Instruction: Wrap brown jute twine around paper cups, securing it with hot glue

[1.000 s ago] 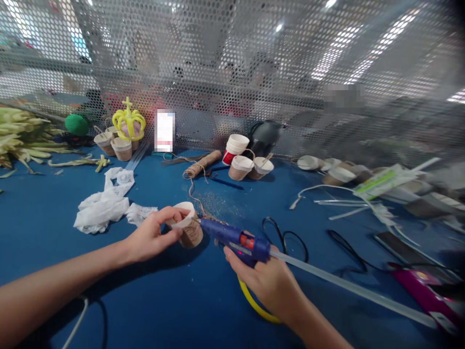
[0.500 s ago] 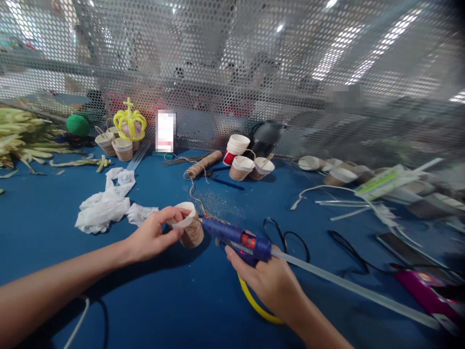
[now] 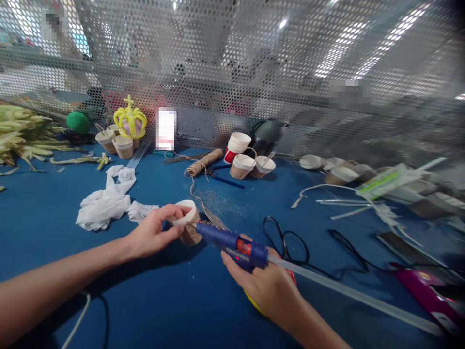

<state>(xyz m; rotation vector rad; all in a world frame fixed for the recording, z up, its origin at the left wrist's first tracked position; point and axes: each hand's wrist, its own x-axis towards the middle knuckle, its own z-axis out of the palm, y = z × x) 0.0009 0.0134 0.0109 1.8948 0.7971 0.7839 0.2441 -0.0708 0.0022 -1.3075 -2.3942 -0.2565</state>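
Observation:
A small paper cup point(image 3: 191, 234), wrapped in brown twine with a white rim, is held tilted just above or on the blue table. My left hand point(image 3: 157, 231) pinches its rim, fingers inside and thumb outside. My right hand point(image 3: 267, 286) is closed around a blue glue gun point(image 3: 223, 241) with a long clear glue stick point(image 3: 348, 293) running out of its back. The gun's nozzle meets the cup's side just under the rim. Behind the gun lie scissors point(image 3: 213, 218), their handles partly hidden by it and my hand.
Crumpled white lace point(image 3: 103, 206) lies left of the cup. Beyond it stand twine-wrapped cups point(image 3: 123, 147) and a yellow crown point(image 3: 130, 121). A twine roll point(image 3: 203, 163) and more cups point(image 3: 242, 166) sit at the back. Black cable point(image 3: 283, 237) loops on the right.
The glue gun's nozzle has moved slightly left and down along the cup's side, my right hand with it. The left hand keeps its grip on the cup.

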